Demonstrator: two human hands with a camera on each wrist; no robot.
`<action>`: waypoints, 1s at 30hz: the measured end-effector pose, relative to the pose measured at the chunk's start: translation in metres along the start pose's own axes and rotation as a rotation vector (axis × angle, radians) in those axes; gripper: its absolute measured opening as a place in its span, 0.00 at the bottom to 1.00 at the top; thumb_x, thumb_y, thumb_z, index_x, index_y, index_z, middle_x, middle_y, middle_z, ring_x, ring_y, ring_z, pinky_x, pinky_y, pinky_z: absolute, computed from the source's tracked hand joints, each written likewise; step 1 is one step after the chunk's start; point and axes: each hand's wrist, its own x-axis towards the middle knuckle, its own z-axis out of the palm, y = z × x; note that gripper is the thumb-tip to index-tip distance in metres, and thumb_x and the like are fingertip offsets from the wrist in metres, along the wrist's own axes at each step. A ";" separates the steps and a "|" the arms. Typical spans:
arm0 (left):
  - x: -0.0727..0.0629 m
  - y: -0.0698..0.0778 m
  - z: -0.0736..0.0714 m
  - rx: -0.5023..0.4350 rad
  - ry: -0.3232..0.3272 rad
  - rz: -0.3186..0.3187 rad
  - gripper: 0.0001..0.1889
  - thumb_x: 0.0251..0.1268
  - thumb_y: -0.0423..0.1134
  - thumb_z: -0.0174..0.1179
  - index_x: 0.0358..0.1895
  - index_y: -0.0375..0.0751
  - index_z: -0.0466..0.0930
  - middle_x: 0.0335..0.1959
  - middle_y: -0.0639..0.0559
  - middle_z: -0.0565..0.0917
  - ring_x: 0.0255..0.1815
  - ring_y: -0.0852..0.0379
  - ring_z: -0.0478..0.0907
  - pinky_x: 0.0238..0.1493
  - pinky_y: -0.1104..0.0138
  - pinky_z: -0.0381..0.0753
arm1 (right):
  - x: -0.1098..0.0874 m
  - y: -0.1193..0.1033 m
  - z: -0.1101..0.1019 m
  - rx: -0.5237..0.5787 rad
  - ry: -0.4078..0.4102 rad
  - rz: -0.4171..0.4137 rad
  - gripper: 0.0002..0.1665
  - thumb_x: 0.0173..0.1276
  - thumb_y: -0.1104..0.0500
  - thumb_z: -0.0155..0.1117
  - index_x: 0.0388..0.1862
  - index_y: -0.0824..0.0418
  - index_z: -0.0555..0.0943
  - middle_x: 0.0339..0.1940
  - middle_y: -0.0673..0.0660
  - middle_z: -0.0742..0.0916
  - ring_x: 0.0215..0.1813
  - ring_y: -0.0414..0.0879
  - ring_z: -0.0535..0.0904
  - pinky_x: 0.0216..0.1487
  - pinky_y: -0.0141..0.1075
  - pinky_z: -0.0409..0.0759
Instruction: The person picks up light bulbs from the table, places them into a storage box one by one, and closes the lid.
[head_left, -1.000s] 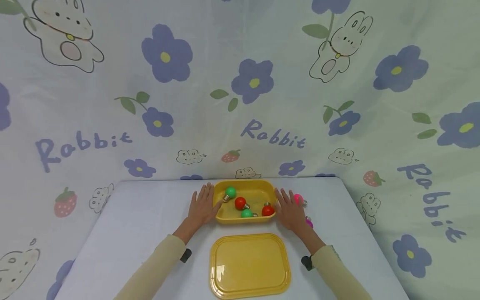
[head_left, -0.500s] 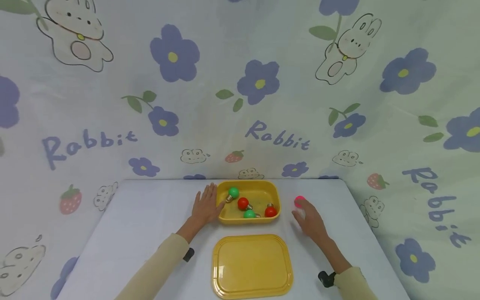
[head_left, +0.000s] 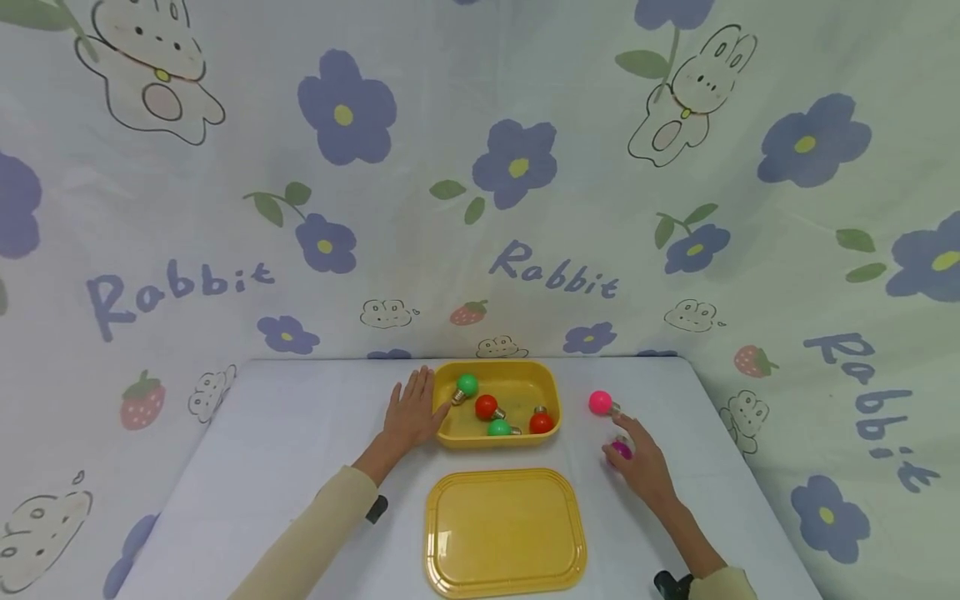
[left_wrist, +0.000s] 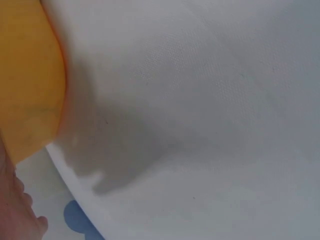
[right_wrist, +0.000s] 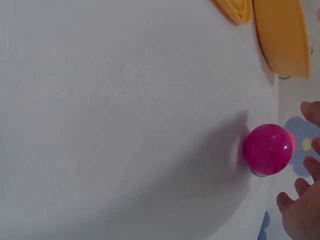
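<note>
My left hand (head_left: pixel 410 414) rests with straight fingers against the left side of a yellow box (head_left: pixel 442 433); in the left wrist view only part of that hand shows at the lower left. Inside the box lie two green bulbs (head_left: pixel 467 384) and two red bulbs (head_left: pixel 486 407) with metal screw bases. My right hand (head_left: pixel 647 464) hovers with parted, loosely bent fingers around a magenta bulb (right_wrist: pixel 268 149), and a gap separates them in the right wrist view. A hot pink bulb (head_left: pixel 600 402) lies just beyond it on the table.
A yellow lid (head_left: pixel 506 532) lies flat in front of the box. Under everything is a white-covered table (head_left: pixel 300 450). A curtain (head_left: pixel 420 208) printed with flowers and rabbits hangs behind the table's back edge.
My right hand has left the box's right side, moved right past the pink bulb, and come back toward me to the magenta bulb. The left hand has stayed at the box.
</note>
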 end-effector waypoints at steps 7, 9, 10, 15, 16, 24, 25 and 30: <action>0.000 0.001 0.000 0.003 0.001 -0.008 0.41 0.78 0.57 0.43 0.78 0.28 0.43 0.80 0.35 0.46 0.80 0.39 0.42 0.76 0.44 0.43 | -0.001 0.005 -0.001 0.046 -0.088 0.154 0.38 0.68 0.59 0.68 0.74 0.61 0.65 0.74 0.67 0.69 0.76 0.64 0.59 0.70 0.58 0.63; 0.000 0.002 0.000 0.000 -0.001 -0.010 0.42 0.78 0.57 0.43 0.78 0.28 0.42 0.80 0.35 0.45 0.80 0.39 0.42 0.76 0.44 0.43 | -0.002 0.007 -0.003 0.062 -0.106 0.185 0.39 0.68 0.59 0.68 0.75 0.62 0.64 0.74 0.68 0.68 0.75 0.66 0.58 0.69 0.59 0.63; 0.000 0.002 0.000 -0.004 0.001 -0.010 0.42 0.78 0.57 0.44 0.78 0.28 0.43 0.80 0.35 0.46 0.80 0.39 0.42 0.76 0.44 0.43 | -0.002 0.006 -0.004 0.081 -0.114 0.199 0.39 0.68 0.59 0.68 0.75 0.63 0.63 0.74 0.69 0.68 0.75 0.67 0.58 0.69 0.59 0.64; 0.000 0.002 0.000 -0.022 -0.005 -0.012 0.41 0.78 0.56 0.44 0.79 0.29 0.42 0.80 0.35 0.45 0.80 0.40 0.41 0.76 0.44 0.41 | -0.005 0.011 -0.005 0.185 -0.130 0.270 0.42 0.68 0.60 0.68 0.75 0.64 0.60 0.74 0.71 0.67 0.72 0.70 0.62 0.65 0.56 0.69; 0.000 0.002 0.001 -0.021 -0.007 -0.013 0.41 0.78 0.56 0.43 0.79 0.29 0.42 0.80 0.35 0.45 0.80 0.40 0.41 0.76 0.44 0.41 | -0.006 0.012 -0.005 0.202 -0.132 0.279 0.42 0.68 0.60 0.69 0.76 0.64 0.60 0.74 0.71 0.67 0.72 0.70 0.63 0.64 0.55 0.70; 0.002 -0.001 0.004 -0.014 0.002 -0.006 0.41 0.78 0.56 0.43 0.79 0.29 0.42 0.80 0.35 0.45 0.80 0.40 0.41 0.76 0.43 0.43 | -0.010 0.013 -0.002 0.202 -0.139 0.330 0.38 0.67 0.57 0.70 0.71 0.66 0.66 0.68 0.72 0.73 0.68 0.69 0.70 0.59 0.54 0.76; 0.002 -0.001 0.004 -0.012 0.004 -0.004 0.41 0.78 0.56 0.43 0.79 0.29 0.42 0.80 0.35 0.45 0.80 0.40 0.41 0.76 0.43 0.43 | -0.011 0.013 -0.001 0.199 -0.138 0.331 0.37 0.67 0.57 0.70 0.70 0.67 0.67 0.67 0.72 0.74 0.67 0.69 0.70 0.59 0.54 0.76; 0.003 -0.001 0.003 -0.009 -0.002 -0.005 0.41 0.78 0.56 0.44 0.79 0.29 0.42 0.80 0.35 0.45 0.80 0.39 0.41 0.76 0.43 0.43 | -0.012 0.014 0.001 0.198 -0.126 0.324 0.33 0.67 0.57 0.70 0.68 0.67 0.71 0.64 0.70 0.77 0.66 0.67 0.73 0.60 0.52 0.76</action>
